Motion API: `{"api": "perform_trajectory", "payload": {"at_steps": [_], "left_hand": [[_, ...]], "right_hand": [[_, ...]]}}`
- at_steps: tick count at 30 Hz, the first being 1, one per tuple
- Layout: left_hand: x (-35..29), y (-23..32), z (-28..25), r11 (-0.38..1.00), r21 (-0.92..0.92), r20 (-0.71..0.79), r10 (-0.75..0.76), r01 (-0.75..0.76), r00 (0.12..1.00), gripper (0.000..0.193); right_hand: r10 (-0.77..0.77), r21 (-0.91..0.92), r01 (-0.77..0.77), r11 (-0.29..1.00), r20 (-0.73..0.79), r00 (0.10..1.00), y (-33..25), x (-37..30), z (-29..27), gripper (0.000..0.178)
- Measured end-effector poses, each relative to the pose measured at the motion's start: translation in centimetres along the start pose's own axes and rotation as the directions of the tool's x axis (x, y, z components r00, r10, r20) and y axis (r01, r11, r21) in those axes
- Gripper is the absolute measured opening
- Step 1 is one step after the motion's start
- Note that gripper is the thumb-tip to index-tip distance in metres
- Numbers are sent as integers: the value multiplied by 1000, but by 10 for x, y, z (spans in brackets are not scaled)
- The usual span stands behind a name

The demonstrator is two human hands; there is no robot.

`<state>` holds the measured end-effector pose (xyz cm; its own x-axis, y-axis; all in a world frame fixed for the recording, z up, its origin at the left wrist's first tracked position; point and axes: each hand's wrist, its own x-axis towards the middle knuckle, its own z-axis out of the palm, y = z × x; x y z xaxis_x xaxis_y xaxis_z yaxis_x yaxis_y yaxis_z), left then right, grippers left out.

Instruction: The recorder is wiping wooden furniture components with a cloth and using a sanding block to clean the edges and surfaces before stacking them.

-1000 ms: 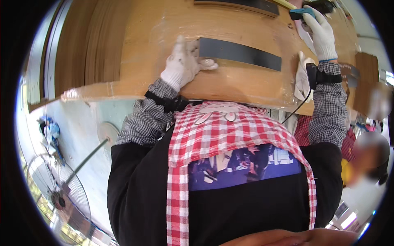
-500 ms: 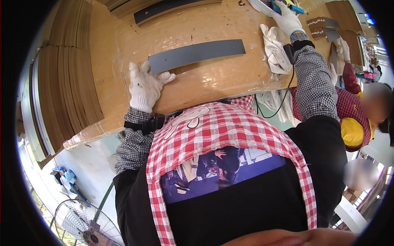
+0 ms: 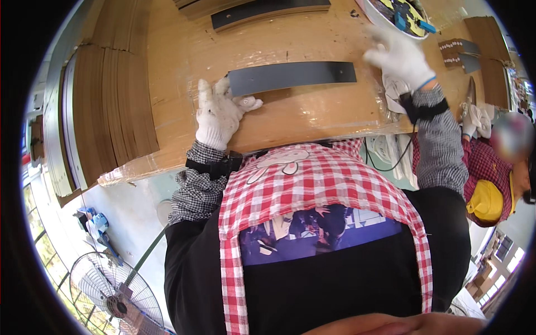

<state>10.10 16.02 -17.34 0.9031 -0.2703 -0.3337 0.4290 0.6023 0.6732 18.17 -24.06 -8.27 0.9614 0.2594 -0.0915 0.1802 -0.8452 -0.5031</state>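
Note:
A dark grey, slightly curved flat strip (image 3: 293,77) lies crosswise over the table in front of me, a small hole near its right end. White-gloved, my left hand (image 3: 219,114) holds the strip's left end, its thumb along the near edge and other fingers at the end. My right hand (image 3: 405,58), also gloved, hovers to the right of the strip, near a white tub (image 3: 373,17) with blue and yellow things in it. Motion smears its fingers, so whether it holds something small cannot be made out.
Brown strips stand stacked at the left (image 3: 111,106). Another dark strip (image 3: 271,12) lies at the far side. A white cloth glove (image 3: 393,92) and black cable are beneath my right wrist. At the right, a co-worker's gloved hands (image 3: 474,120) work near small dark pieces (image 3: 460,53).
My right hand has left the tub and moved nearer, toward the strip's right end. My left hand stays at the strip's left end. The whole view has shifted slightly.

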Motion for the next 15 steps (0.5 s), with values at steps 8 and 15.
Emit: {"api": "perform_trajectory", "payload": {"at_steps": [8, 15], "left_hand": [[1, 11, 23, 992, 108, -131, 75, -61, 989, 85], [9, 6, -1, 988, 141, -249, -30, 67, 968, 80]], "right_hand": [[-66, -218, 31, 975, -158, 985, -36, -29, 48, 81], [111, -206, -156, 966, -212, 971, -6, -55, 29, 78]]}}
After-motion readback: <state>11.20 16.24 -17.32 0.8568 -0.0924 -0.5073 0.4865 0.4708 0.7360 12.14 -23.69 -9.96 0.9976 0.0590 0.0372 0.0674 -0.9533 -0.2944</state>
